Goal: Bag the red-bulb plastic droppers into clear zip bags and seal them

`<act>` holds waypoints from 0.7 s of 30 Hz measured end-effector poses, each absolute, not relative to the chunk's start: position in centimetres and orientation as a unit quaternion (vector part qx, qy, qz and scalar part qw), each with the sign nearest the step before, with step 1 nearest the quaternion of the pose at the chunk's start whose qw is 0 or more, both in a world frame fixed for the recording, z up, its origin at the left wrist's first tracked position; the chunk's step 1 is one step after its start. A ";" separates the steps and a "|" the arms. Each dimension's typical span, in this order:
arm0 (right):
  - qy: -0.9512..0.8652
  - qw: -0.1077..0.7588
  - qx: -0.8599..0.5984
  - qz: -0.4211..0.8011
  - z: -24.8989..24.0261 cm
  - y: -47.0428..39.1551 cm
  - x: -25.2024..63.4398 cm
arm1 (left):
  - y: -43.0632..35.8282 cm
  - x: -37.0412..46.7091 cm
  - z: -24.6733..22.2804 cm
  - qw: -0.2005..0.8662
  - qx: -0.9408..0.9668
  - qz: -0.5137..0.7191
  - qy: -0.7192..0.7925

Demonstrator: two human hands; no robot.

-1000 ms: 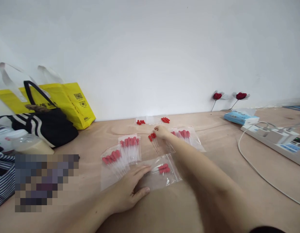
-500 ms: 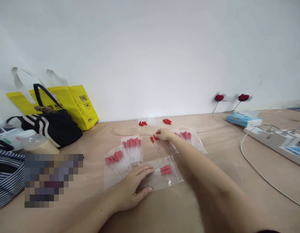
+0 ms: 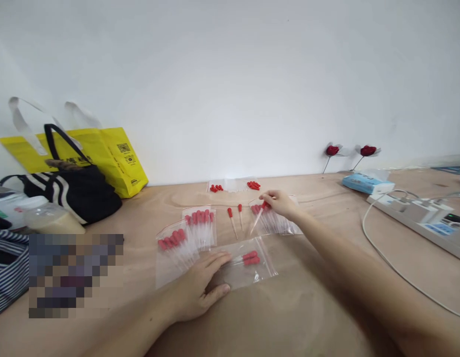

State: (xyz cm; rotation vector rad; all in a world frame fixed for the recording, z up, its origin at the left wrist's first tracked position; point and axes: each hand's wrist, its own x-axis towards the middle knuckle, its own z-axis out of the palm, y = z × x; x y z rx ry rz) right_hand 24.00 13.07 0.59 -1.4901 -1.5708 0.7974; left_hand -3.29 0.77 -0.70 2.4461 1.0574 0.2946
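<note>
My left hand (image 3: 200,285) lies with its fingers stretched out and thumb apart, on the left part of a clear zip bag (image 3: 265,275). Inside that bag are droppers with red bulbs (image 3: 251,260). In my right hand (image 3: 280,203), a dropper (image 3: 257,219) is pinched by its red bulb, tip pointing down and left. It is held over a bag of droppers (image 3: 285,225) on the right. Two loose droppers (image 3: 233,224) lie side by side on the table, left of this hand. Two more filled dropper bags (image 3: 200,225) lie beyond my left hand.
Small red bulbs (image 3: 254,185) lie on a clear bag near the wall. To the left stand a yellow bag (image 3: 122,163), a black bag (image 3: 92,193) and a jar (image 3: 53,218). A tissue pack (image 3: 367,183), power strip (image 3: 434,228) and cable (image 3: 386,267) are right.
My right hand has let go of the second loose dropper and moved right to the dropper bag, where it now holds another dropper. My left hand stays on the front bag.
</note>
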 end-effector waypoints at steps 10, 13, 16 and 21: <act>-0.481 0.566 -0.572 0.348 -3.8 3.9 29.4 | 0.7 -3.0 -0.5 0.209 0.887 0.109 0.397; -0.480 0.575 -0.569 0.341 -4.0 3.6 28.6 | 0.7 -2.9 -0.4 0.211 0.885 0.089 0.406; -0.478 0.584 -0.559 0.343 -4.0 3.6 27.6 | 0.7 -2.9 -0.3 0.212 0.884 0.076 0.409; -0.477 0.573 -0.547 0.381 -4.1 2.7 26.2 | 0.8 -2.9 -0.4 0.209 0.886 0.076 0.408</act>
